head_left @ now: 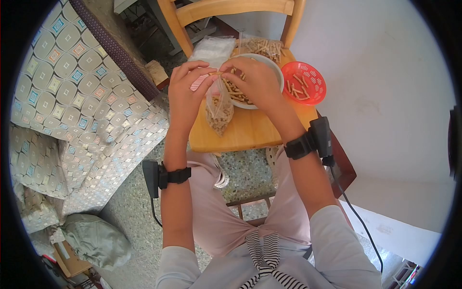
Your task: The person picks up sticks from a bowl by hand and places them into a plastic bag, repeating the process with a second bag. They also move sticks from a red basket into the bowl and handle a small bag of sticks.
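A clear plastic bag (220,115) partly filled with short tan stick pieces hangs upright over the front of the wooden chair seat (255,132). Both hands meet at its gathered top. My left hand (188,86) pinches the left side of the bag's mouth between thumb and fingers. From the other side, my right hand (255,79) pinches the same top edge, thumb and fingertips close together. Behind and under my right hand sits a white bowl (278,79), with brown stick pieces (236,94) showing inside. My right hand hides part of this bowl.
To the right, a red plastic basket (317,83) holds several brown sticks. Another filled clear bag (262,46) lies behind the bowl, beside a stack of clear plastic bags (211,48). A patterned cloth-covered sofa (91,101) is on the left and a white wall (385,96) on the right.
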Motion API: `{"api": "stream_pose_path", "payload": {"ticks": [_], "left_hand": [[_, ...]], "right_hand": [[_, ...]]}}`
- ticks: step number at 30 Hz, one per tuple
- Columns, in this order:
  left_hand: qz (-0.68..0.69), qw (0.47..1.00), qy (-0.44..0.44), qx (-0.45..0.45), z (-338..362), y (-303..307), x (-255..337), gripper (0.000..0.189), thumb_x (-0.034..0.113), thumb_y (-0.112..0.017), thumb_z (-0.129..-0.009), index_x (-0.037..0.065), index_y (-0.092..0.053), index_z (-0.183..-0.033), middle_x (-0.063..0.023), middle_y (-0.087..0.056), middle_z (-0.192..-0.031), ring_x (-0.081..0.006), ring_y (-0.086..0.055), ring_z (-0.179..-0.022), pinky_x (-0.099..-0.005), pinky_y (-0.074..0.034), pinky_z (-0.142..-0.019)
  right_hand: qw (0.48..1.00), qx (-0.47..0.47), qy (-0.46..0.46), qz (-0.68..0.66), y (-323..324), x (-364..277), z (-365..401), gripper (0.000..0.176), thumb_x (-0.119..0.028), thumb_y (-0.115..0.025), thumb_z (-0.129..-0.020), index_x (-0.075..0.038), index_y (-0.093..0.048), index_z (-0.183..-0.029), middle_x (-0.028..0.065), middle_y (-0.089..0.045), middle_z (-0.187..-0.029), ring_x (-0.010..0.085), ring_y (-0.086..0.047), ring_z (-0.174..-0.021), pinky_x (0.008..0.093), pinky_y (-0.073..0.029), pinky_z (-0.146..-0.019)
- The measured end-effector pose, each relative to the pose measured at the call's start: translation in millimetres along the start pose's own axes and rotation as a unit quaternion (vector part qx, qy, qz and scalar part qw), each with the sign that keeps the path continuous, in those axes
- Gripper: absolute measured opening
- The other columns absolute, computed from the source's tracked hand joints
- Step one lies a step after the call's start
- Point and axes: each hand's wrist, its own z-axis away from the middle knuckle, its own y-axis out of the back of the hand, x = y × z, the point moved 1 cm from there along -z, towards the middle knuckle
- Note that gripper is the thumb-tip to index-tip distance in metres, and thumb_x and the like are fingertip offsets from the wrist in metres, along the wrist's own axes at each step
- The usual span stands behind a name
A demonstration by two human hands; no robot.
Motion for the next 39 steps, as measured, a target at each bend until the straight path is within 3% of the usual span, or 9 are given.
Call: {"api": "stream_pose_path", "payload": {"ticks": [5, 11, 15, 20, 27, 30, 32, 35, 39], "left_hand": [[0.014, 0.999, -0.044, 0.02, -0.6, -8.8, 7.6, 0.017, 0.014, -0.077, -0.076, 0.009, -0.075, -0.093, -0.0006, -0.066, -0.102, -0.0222, -0.057, -0.098, -0.033, -0.045, -0.088], [0.002, 0.998, -0.057, 0.041, -2.1, -9.9, 7.0, 0.016, 0.014, -0.077, -0.077, 0.009, -0.075, -0.092, -0.0004, -0.066, -0.1, -0.023, -0.056, -0.097, -0.0341, -0.045, -0.088], [-0.012, 0.999, -0.008, 0.053, -1.7, -5.3, -0.9, 0.017, 0.016, -0.075, -0.08, 0.009, -0.074, -0.095, -0.0014, -0.066, -0.103, -0.0238, -0.056, -0.101, -0.0351, -0.045, -0.089], [-0.053, 0.998, -0.003, -0.027, 2.4, -9.6, -12.2, 0.017, 0.02, -0.071, -0.086, 0.007, -0.074, -0.097, -0.003, -0.064, -0.111, -0.0252, -0.053, -0.107, -0.0357, -0.045, -0.091], [-0.06, 0.997, -0.025, -0.033, 2.0, -6.5, -7.4, 0.017, 0.021, -0.071, -0.086, 0.008, -0.074, -0.097, -0.0011, -0.064, -0.111, -0.0254, -0.052, -0.109, -0.0364, -0.044, -0.092], [-0.06, 0.996, -0.058, -0.013, 1.5, -4.0, -3.5, 0.017, 0.022, -0.072, -0.086, 0.008, -0.073, -0.095, -0.0015, -0.065, -0.107, -0.0242, -0.057, -0.102, -0.0348, -0.047, -0.087], [-0.014, 0.999, 0.001, -0.034, 3.0, -3.9, -2.1, 0.014, 0.019, -0.07, -0.087, 0.007, -0.072, -0.093, -0.0029, -0.065, -0.102, -0.0231, -0.062, -0.091, -0.0327, -0.049, -0.079], [-0.019, 0.999, -0.001, -0.04, 5.8, -5.7, 1.4, 0.013, 0.019, -0.069, -0.088, 0.006, -0.069, -0.092, -0.0037, -0.065, -0.097, -0.0228, -0.065, -0.08, -0.0314, -0.05, -0.073], [-0.032, 0.998, 0.003, -0.056, 5.8, -7.2, 3.4, 0.013, 0.019, -0.069, -0.088, 0.007, -0.067, -0.094, -0.0031, -0.065, -0.098, -0.0234, -0.065, -0.08, -0.0337, -0.049, -0.074]], "right_hand": [[0.999, -0.043, -0.005, 0.009, -5.8, 3.9, 1.9, 0.019, -0.025, -0.067, -0.087, -0.01, -0.068, -0.099, 0.0105, -0.069, -0.086, 0.029, -0.067, -0.079, 0.0388, -0.05, -0.067], [1.0, -0.017, -0.02, 0.0, -6.2, 0.9, 1.9, 0.019, -0.025, -0.067, -0.087, -0.01, -0.066, -0.099, 0.0094, -0.069, -0.09, 0.0261, -0.068, -0.077, 0.0384, -0.05, -0.067], [1.0, 0.012, -0.019, -0.012, 1.8, -0.5, 0.5, 0.018, -0.024, -0.068, -0.087, -0.01, -0.066, -0.098, 0.0072, -0.068, -0.09, 0.0249, -0.067, -0.075, 0.0372, -0.05, -0.066], [1.0, 0.025, 0.009, -0.01, 7.3, -4.1, -1.8, 0.016, -0.021, -0.069, -0.086, -0.011, -0.065, -0.098, 0.0062, -0.068, -0.091, 0.0236, -0.066, -0.074, 0.0356, -0.05, -0.066], [0.997, 0.005, 0.041, -0.071, 0.5, -8.9, -1.2, 0.016, -0.022, -0.066, -0.089, -0.01, -0.063, -0.1, 0.0082, -0.067, -0.094, 0.0254, -0.066, -0.075, 0.0359, -0.05, -0.067], [0.994, 0.05, 0.013, -0.096, 0.5, -5.7, -2.1, 0.016, -0.022, -0.064, -0.09, -0.009, -0.062, -0.1, 0.0092, -0.067, -0.091, 0.0271, -0.065, -0.076, 0.0358, -0.05, -0.067], [0.994, 0.03, 0.038, -0.094, 3.5, -2.6, -4.2, 0.016, -0.023, -0.064, -0.091, -0.009, -0.061, -0.1, 0.0105, -0.066, -0.089, 0.028, -0.064, -0.076, 0.0361, -0.049, -0.067], [0.996, 0.007, 0.039, -0.085, 5.3, 1.3, -4.3, 0.017, -0.023, -0.064, -0.091, -0.009, -0.061, -0.1, 0.0113, -0.066, -0.088, 0.0281, -0.064, -0.076, 0.0367, -0.049, -0.067], [0.995, 0.005, 0.026, -0.095, 7.3, 0.4, -3.7, 0.018, -0.023, -0.066, -0.09, -0.009, -0.062, -0.1, 0.0108, -0.066, -0.088, 0.0274, -0.064, -0.076, 0.0364, -0.049, -0.068]]}}
